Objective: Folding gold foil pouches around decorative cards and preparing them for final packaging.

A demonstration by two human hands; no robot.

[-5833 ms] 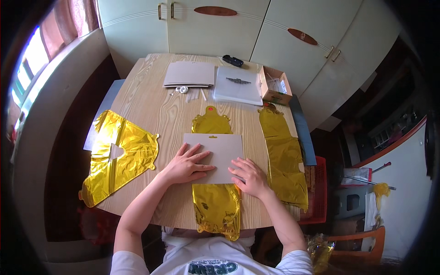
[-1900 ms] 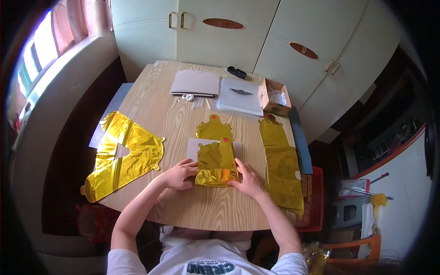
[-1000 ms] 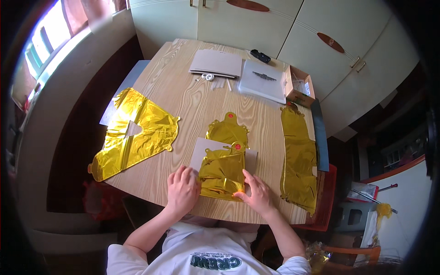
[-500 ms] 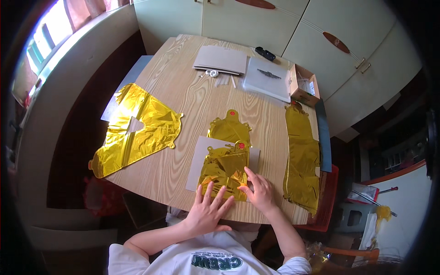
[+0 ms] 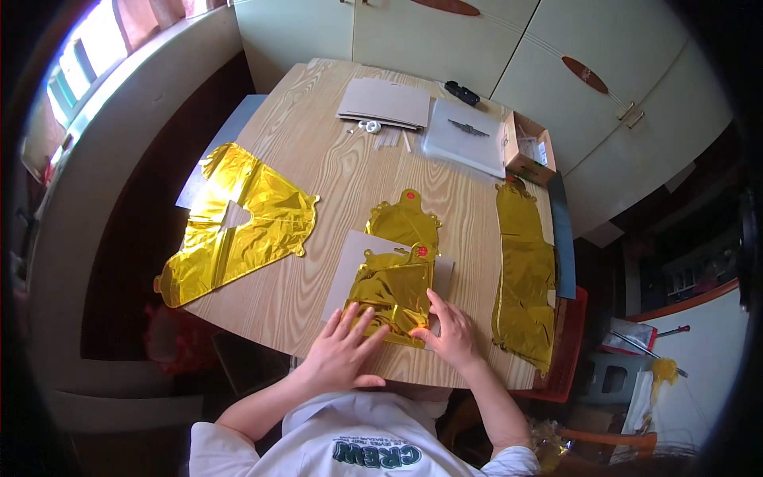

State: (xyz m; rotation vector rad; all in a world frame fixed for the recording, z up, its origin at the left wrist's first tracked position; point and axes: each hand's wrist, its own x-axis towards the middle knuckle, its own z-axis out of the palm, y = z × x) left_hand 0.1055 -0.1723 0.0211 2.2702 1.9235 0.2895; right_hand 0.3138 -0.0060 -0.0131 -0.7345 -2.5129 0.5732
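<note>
A folded gold foil balloon (image 5: 393, 282) lies over a pale grey card (image 5: 345, 258) at the near edge of the table, its far part reaching past the card. My left hand (image 5: 338, 354) rests palm down with outstretched fingers on the near left corner of the foil. At the foil's near right edge is my right hand (image 5: 455, 334), with thumb and index finger apart and touching the edge. Its other fingers are bent. Under both hands the foil is creased and partly covered.
A larger gold foil balloon (image 5: 274, 211) lies spread at the left, and a folded gold foil balloon (image 5: 524, 278) at the right edge. Farther back are stacked grey cards (image 5: 385, 99), clear plastic bags (image 5: 461, 143), white rings (image 5: 370, 126) and a wooden box (image 5: 531, 163).
My left hand has slid left across the foil toward its near left corner. The foil and card have shifted slightly, with the foil's near part lying flatter. My right hand stays at the right edge.
</note>
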